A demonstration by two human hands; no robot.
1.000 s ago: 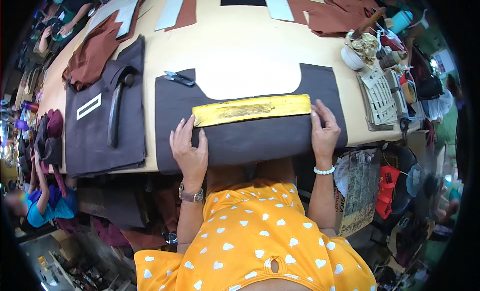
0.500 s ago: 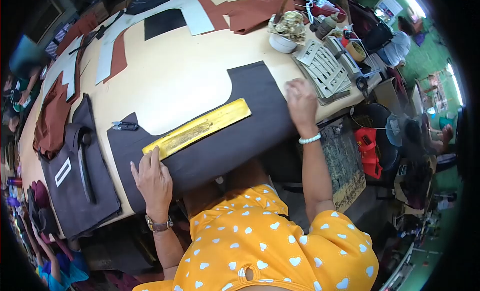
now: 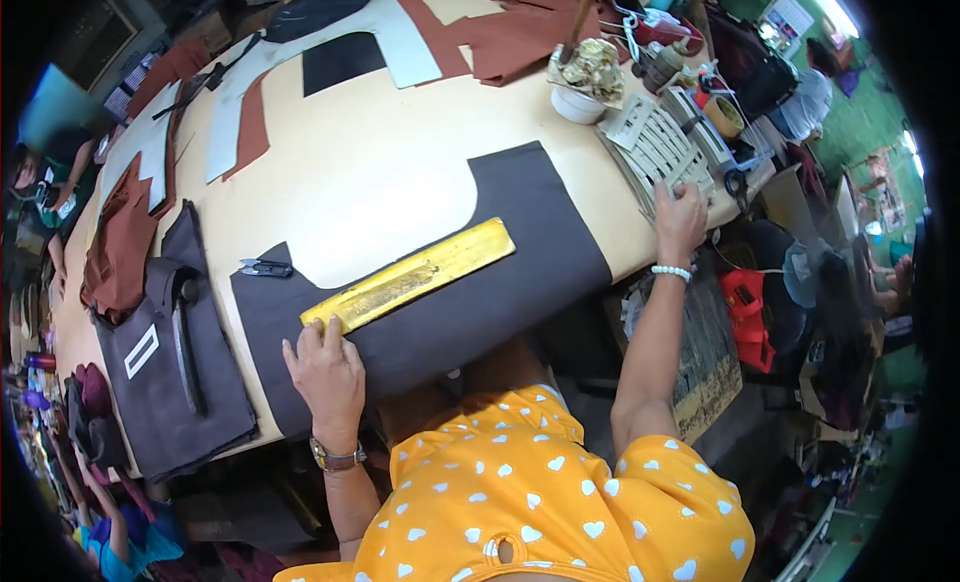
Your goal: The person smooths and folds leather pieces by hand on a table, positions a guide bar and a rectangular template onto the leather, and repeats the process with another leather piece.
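My left hand (image 3: 332,380) rests its fingertips on the near left end of a long yellow bar (image 3: 405,272), thumb spread apart on the fabric. The bar is worn and dark-smudged along its top, and it lies on a dark cut fabric piece (image 3: 540,217) with curved notches. My right hand (image 3: 680,222), wearing a pale bead bracelet, is over the front corner of a stack of slotted card patterns (image 3: 655,142). Its fingers are curled together; whatever is between them cannot be made out. Small black thread snips (image 3: 266,268) lie on the fabric's left corner.
Left are folded dark fabric (image 3: 225,422) with a curved black strip (image 3: 187,347) and rust-coloured pieces (image 3: 125,257). Pale and rust cut pieces lie at the back. A white bowl (image 3: 578,106) stands beside the card stack. A red bag (image 3: 746,322) is below the table's right edge.
My right hand has moved right, from beside the dark fabric to the card stack's front corner. My left hand stays at the yellow bar's left end. The whole view has shifted slightly.
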